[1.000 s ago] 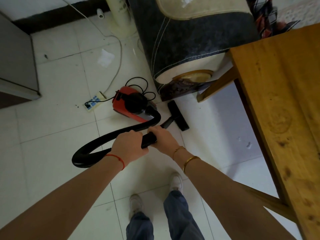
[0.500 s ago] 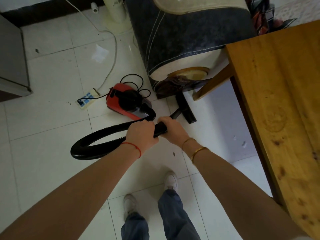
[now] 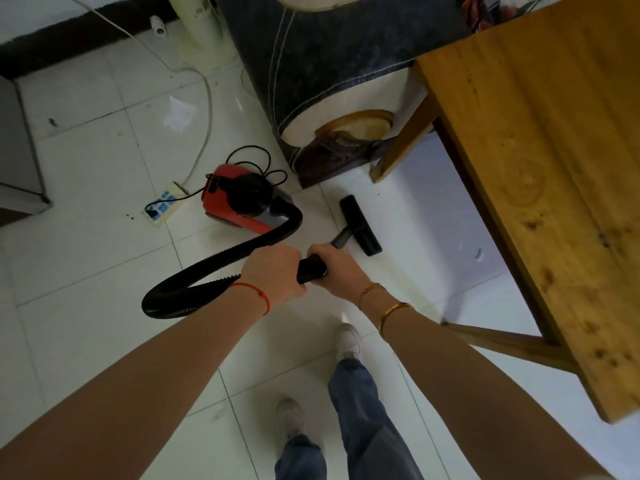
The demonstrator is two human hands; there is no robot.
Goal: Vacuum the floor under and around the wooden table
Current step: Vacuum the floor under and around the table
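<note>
Nozzle (image 3: 361, 226) now back from the sofa base (image 3: 332, 161), both hands' (image 3: 273, 271) (image 3: 337, 271) grip tight round wand (image 3: 311, 268).

I take the vacuum canister (image 3: 242, 199) on the tiled floor (image 3: 86, 271) as my landmark. Left of it, just beside, lies the power strip (image 3: 162, 206), with a cable (image 3: 204, 109) running away from it toward the far wall. Behind the canister and to its right stands the sofa end (image 3: 332, 64). Right of the canister, on the floor, sits the nozzle head (image 3: 360, 225), near the table's far leg (image 3: 401, 143). The wooden table (image 3: 540, 161) stands well to the right. The hose (image 3: 207, 268) loops from the canister toward me; my left hand (image 3: 273, 271) and right hand (image 3: 337, 270) grip the wand (image 3: 311, 268) nearer than the canister. My shoes (image 3: 348, 341) stand nearest.
</note>
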